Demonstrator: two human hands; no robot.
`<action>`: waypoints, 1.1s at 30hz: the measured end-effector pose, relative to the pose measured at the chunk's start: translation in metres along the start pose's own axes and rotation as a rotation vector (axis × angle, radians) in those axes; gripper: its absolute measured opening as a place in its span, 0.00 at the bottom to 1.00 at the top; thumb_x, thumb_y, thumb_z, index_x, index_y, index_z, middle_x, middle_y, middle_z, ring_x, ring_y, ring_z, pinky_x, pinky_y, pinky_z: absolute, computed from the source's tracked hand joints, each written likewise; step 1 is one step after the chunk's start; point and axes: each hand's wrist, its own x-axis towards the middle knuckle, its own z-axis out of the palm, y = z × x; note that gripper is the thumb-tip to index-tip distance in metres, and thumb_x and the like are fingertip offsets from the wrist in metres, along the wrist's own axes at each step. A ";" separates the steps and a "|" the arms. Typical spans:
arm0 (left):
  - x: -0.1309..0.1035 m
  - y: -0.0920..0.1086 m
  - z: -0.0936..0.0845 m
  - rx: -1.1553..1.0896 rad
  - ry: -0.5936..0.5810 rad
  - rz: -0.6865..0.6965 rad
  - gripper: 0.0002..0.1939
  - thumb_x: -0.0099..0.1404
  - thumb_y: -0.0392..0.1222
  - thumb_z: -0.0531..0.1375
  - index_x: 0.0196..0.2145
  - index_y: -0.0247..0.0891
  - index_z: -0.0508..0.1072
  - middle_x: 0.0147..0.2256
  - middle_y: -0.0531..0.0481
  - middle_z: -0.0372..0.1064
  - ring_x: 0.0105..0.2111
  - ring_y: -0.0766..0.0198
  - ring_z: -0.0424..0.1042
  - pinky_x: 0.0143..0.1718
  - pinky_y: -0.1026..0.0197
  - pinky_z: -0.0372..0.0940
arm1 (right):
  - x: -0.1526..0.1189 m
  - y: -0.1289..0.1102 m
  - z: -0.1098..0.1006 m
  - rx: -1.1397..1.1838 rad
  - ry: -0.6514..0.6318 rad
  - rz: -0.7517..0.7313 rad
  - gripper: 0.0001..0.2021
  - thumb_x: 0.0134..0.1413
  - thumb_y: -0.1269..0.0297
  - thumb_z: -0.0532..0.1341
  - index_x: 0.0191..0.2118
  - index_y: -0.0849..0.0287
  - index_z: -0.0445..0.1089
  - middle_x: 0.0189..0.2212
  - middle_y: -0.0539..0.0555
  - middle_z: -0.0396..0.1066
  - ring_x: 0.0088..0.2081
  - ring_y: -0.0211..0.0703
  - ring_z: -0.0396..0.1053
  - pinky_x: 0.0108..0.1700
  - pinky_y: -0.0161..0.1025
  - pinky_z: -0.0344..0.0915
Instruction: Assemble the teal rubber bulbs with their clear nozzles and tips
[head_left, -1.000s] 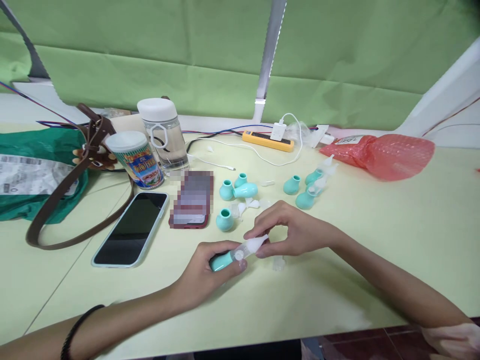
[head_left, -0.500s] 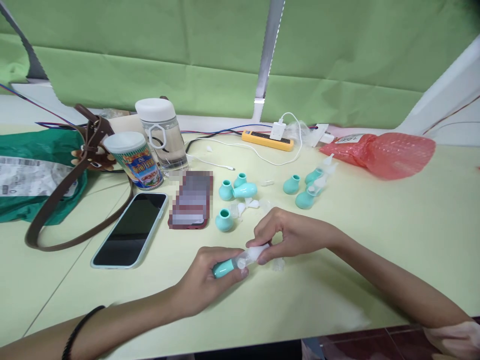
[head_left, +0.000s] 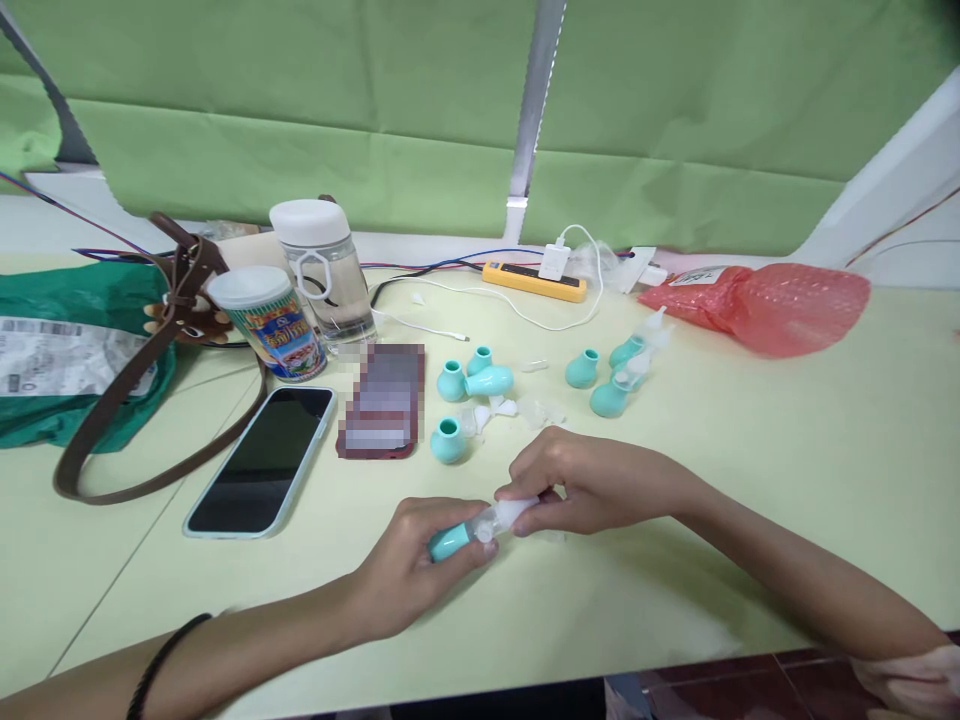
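Note:
Near the table's front, my left hand (head_left: 409, 565) is wrapped round a teal bulb (head_left: 449, 542) with a clear plastic part at its right end. My right hand (head_left: 581, 485) pinches a translucent white tip (head_left: 516, 512) that meets this clear part. Beyond my hands lie several teal bulbs, among them one with an open mouth (head_left: 448, 441) and one on its side (head_left: 490, 381). Small clear and white pieces (head_left: 541, 412) are scattered near them. To the right, two teal bulbs carry clear tips, one of them the nearer bulb (head_left: 609, 397).
On the left are a light-cased phone (head_left: 262, 462), a red-cased phone (head_left: 382, 400), a snack cup (head_left: 279, 335), a lidded bottle (head_left: 330, 285), a brown strap (head_left: 82, 440) and a green bag (head_left: 127, 350). A yellow power strip (head_left: 534, 282) and red plastic bag (head_left: 795, 308) lie at the back.
My right hand has shifted slightly down, its fingers closer round the white tip. My left hand keeps hold of the teal bulb, almost unmoved.

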 end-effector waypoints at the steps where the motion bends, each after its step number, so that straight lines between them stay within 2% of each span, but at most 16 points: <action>1: 0.000 0.000 0.000 -0.005 0.007 -0.001 0.10 0.59 0.40 0.53 0.32 0.33 0.72 0.26 0.50 0.68 0.24 0.67 0.61 0.25 0.67 0.56 | 0.001 0.001 0.001 0.028 0.004 -0.001 0.09 0.51 0.68 0.55 0.28 0.66 0.69 0.17 0.46 0.55 0.20 0.28 0.53 0.24 0.28 0.51; 7: -0.002 0.000 0.000 -0.025 -0.007 0.003 0.09 0.60 0.39 0.54 0.32 0.32 0.71 0.26 0.51 0.66 0.24 0.68 0.60 0.25 0.67 0.55 | 0.003 0.015 0.008 0.319 -0.005 -0.001 0.13 0.50 0.63 0.56 0.39 0.66 0.70 0.21 0.49 0.63 0.22 0.28 0.55 0.24 0.27 0.53; 13: -0.004 -0.001 0.000 -0.040 0.002 0.017 0.07 0.60 0.38 0.53 0.31 0.32 0.69 0.24 0.52 0.63 0.24 0.69 0.58 0.25 0.67 0.53 | 0.005 0.016 0.011 0.397 0.030 0.060 0.14 0.48 0.62 0.57 0.40 0.64 0.70 0.24 0.51 0.67 0.24 0.30 0.58 0.24 0.28 0.54; 21: -0.004 -0.003 0.000 -0.011 0.012 0.048 0.07 0.60 0.37 0.54 0.31 0.32 0.68 0.24 0.51 0.62 0.23 0.68 0.58 0.25 0.66 0.53 | 0.007 0.018 0.013 0.439 0.032 0.092 0.14 0.45 0.62 0.60 0.39 0.64 0.71 0.23 0.51 0.67 0.24 0.30 0.58 0.23 0.28 0.52; 29: -0.004 0.000 -0.001 -0.009 0.049 0.076 0.07 0.59 0.37 0.54 0.29 0.31 0.69 0.22 0.51 0.62 0.22 0.68 0.58 0.24 0.66 0.54 | 0.008 0.016 0.016 0.548 0.088 0.109 0.14 0.41 0.64 0.63 0.38 0.63 0.72 0.25 0.53 0.69 0.24 0.31 0.60 0.24 0.29 0.57; 33: -0.006 -0.002 -0.001 -0.084 0.072 0.118 0.07 0.58 0.36 0.56 0.36 0.34 0.69 0.24 0.51 0.65 0.23 0.67 0.62 0.25 0.66 0.58 | 0.008 0.009 0.015 0.522 0.174 0.018 0.11 0.43 0.66 0.62 0.36 0.60 0.72 0.25 0.52 0.71 0.24 0.31 0.62 0.25 0.29 0.60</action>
